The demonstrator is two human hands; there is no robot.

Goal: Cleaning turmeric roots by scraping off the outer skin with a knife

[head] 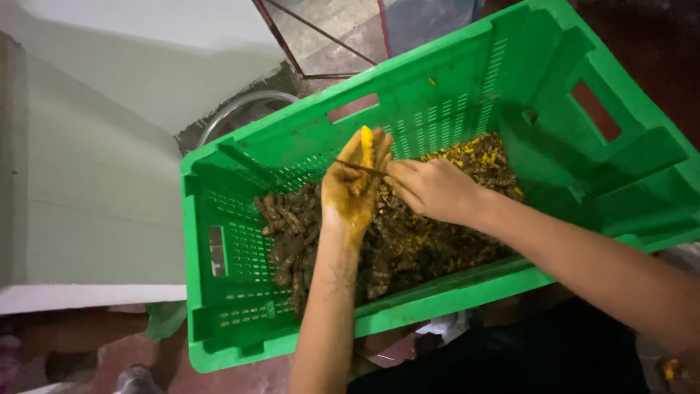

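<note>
A green plastic crate (240, 343) sits in front of me, holding a heap of brown turmeric roots (292, 226) and yellow peelings (477, 149) at its far side. My left hand (354, 193), stained yellow, holds a peeled yellow turmeric piece (367, 142) upright between its fingers over the crate. My right hand (430, 188) grips a thin dark knife (361, 168) whose blade lies across the turmeric piece and the left fingers.
A pale wall or board (87, 190) stands at the left. A round metal bowl rim (240, 109) shows behind the crate's far corner. A metal frame (306, 44) crosses the floor at the top. Dark cloth (510, 357) lies at my lap.
</note>
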